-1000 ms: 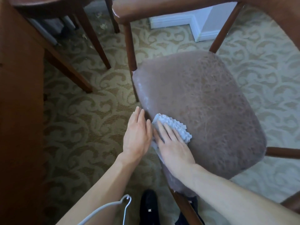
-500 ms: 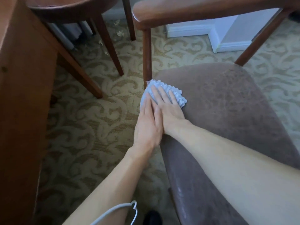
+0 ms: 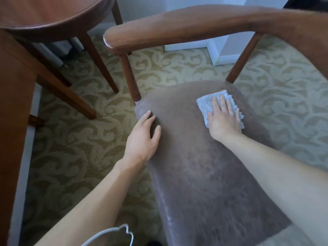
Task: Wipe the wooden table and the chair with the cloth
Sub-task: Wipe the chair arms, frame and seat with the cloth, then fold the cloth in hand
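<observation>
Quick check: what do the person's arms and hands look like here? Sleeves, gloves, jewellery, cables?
Both arms are bare to the frame edge: no sleeves in view. The left hand and right hand are ungloved, with no rings, watch or wristband visible. A thin white cable loops in front of the left forearm at the bottom edge.

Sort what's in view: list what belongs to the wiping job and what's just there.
Part of the job:
- cloth, flat under the right hand
- chair seat, with the left hand resting on its edge
- chair's wooden armrest
- round wooden table

Just there:
- patterned carpet
- white baseboard
- white cable
</observation>
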{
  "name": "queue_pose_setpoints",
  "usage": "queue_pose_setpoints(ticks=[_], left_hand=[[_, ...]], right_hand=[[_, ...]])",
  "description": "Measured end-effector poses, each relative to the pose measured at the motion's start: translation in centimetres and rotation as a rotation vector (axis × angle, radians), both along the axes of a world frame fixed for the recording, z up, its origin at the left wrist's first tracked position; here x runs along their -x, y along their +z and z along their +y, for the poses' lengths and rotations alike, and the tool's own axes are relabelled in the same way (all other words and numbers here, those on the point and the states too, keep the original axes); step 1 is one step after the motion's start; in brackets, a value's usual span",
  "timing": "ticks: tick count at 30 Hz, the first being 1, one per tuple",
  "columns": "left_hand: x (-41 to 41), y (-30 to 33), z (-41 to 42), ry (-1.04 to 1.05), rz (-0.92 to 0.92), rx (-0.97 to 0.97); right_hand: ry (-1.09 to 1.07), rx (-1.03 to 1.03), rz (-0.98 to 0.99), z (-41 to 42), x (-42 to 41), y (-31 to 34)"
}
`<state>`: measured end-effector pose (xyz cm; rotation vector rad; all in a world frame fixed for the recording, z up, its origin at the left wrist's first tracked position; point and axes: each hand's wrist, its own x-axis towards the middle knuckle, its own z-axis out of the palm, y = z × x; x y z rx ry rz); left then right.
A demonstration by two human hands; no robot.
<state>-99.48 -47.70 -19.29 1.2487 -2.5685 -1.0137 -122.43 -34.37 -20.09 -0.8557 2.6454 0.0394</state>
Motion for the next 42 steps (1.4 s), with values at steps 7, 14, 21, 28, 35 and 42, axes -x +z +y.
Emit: queue_pose_setpoints(ticks=[7, 14, 21, 28, 35, 42], left_hand=[[-0.4, 0.8, 0.6, -0.005, -0.027, 0.016], [-0.6, 1.2, 0.4, 0.177, 0.063, 0.064], [-4.2, 1.9, 3.6, 0.077, -0.111, 0.151], [-5.4, 7.0, 4.2, 0.012, -0.228, -0.381], [0.0, 19.1, -0.3, 0.250, 0.339, -0.588], [1.6, 30.1, 1.1, 0.370, 0.597, -0.669]], right_hand=[[-0.092, 0.033, 0.050, 3.0, 1.8, 0.2], [0.486, 0.398, -0.138, -4.9, -15.8, -0.8], [0.668, 0.297, -0.232, 2.4, -24.1, 0.7], [-0.480, 0.464, -1.003, 1.0, -22.1, 8.0], [-0.832, 0.864, -1.281, -3.1, -10.3, 20.4], [-0.695, 1.032, -1.582, -1.9, -7.4, 31.5]])
